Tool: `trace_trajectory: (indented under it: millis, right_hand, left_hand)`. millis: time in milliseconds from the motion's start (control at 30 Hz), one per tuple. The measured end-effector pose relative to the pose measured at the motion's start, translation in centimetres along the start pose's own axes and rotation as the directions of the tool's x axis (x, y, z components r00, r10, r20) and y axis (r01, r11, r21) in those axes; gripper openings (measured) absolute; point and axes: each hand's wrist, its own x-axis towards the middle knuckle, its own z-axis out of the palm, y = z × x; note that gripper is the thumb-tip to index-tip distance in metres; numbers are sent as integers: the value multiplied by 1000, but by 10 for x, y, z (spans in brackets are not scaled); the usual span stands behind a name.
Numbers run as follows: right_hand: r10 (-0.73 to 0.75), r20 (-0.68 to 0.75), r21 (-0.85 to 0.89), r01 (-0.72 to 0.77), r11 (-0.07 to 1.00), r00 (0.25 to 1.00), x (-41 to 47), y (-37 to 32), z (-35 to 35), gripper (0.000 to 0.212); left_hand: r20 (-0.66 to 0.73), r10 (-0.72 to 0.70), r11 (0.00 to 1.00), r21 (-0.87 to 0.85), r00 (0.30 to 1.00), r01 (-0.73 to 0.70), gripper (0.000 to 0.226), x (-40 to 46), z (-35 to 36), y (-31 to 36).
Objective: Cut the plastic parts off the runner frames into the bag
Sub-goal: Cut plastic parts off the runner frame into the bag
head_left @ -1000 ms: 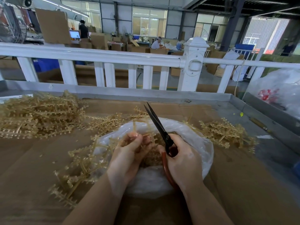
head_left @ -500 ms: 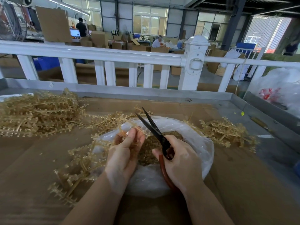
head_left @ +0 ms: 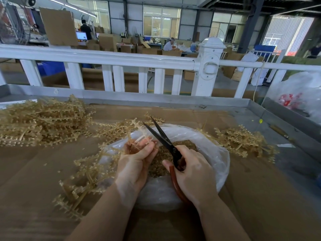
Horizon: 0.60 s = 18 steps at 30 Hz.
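Scissors (head_left: 162, 138) blades are opened wider than 0.5 s ago, handles gripped by right hand (head_left: 192, 173). Runner frame (head_left: 139, 136) is pinched in left hand (head_left: 137, 159) fingers over bag (head_left: 205, 146); light, stiff, best held by its stem.

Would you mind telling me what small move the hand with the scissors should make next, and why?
Probably close the blades. The right hand grips the scissors with blades spread, and the runner frame pinched by the left hand reaches up between them, over the open bag, so snipped parts would likely drop onto the cut parts already inside.
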Motion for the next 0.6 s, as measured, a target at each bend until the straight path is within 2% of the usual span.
trace_trajectory:
  millis: [233,333,467,600]
  right_hand:
    - [7,16,9,-7,1000,1000,1,-1,-1,37]
    - [5,27,14,-5,1000,1000,0,0,-2,37]
    - [6,40,10,-7,1000,999,1,1,-2,38]
    - [7,43,5,-7,1000,999,0,2,-1,39]
  left_hand:
    - [-29,5,999,-44,1000,-6,50,0,2,1]
    - [-24,-23,998,-56,999,22,64,0,1,1]
    - [-16,-83,994,-79,996,81,64,1,-2,2]
    - [-44,-52,997,-61,998,49,74,0,-1,1]
